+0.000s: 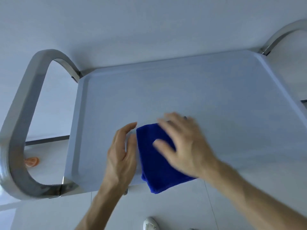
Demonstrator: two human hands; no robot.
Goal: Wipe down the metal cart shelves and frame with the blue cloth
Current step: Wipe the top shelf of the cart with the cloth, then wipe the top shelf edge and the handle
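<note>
The metal cart's top shelf (191, 90) fills the middle of the head view, a flat tray with a raised rim. A folded blue cloth (156, 165) lies on its near edge and hangs slightly over it. My right hand (184, 145) rests flat on the cloth with fingers spread, blurred by motion. My left hand (123, 151) sits on the shelf just left of the cloth, fingers apart, its fingertips close to the cloth's left edge. A curved metal frame handle (25, 117) loops at the cart's left end, and another (280, 34) rises at the far right corner.
A white wall stands behind the cart. Pale floor tiles lie below. An orange caster wheel (31, 161) shows through the left handle loop. A white shoe tip (150, 224) is at the bottom edge. A lower cart rail (48, 140) crosses behind the handle.
</note>
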